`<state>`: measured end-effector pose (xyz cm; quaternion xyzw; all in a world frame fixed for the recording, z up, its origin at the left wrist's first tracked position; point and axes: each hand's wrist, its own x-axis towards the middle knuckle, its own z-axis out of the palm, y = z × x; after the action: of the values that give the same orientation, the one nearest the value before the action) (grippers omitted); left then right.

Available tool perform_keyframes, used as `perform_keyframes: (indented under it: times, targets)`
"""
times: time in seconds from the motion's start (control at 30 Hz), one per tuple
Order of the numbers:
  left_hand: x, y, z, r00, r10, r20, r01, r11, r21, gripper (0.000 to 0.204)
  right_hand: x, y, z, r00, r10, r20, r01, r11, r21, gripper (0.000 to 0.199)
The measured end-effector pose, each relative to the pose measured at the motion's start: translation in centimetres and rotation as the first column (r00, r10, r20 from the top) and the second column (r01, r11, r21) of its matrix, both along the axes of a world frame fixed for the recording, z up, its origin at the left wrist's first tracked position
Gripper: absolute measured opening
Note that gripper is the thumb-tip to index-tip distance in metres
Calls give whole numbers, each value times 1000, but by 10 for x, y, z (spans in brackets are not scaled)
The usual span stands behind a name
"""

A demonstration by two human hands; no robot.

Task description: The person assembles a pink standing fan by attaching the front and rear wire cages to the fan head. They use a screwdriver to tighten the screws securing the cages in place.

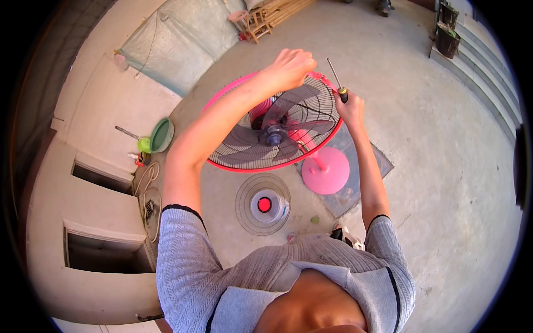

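Observation:
A pink stand fan stands before me with its dark see-through blades uncovered inside a pink-rimmed wire cage. At the cage's far edge my left hand is closed in a fist. Its fingertips are hidden, so what they grip, if anything, does not show. My right hand, at the cage's right edge, is closed around a screwdriver with a black and yellow handle. The metal shaft points up and away, apart from the cage.
A round wire grille with a pale middle and red centre lies below the fan. A dark square slab is under its base. Along the left wall are a green basin and a coiled hose. Steps with potted plants rise at far right.

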<state>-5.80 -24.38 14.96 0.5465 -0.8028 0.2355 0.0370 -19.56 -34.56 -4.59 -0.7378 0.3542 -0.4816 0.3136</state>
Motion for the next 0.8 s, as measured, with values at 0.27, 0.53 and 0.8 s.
perform_keyframes:
  times: [0.27,0.53,0.8]
  targets:
    - [1,-10,3,985,147,-93,-142,988,55,5,9,13,13,956,26,293,-15,999,-39,25]
    - [4,-15,7,942,287,-173,-257,950,175,12,16,1,8,978,-8,207,33,992,-120,15]
    - [3,-11,13,979,188,-77,-176,975,138,12,24,3,13,949,-59,310,125,973,-195,13]
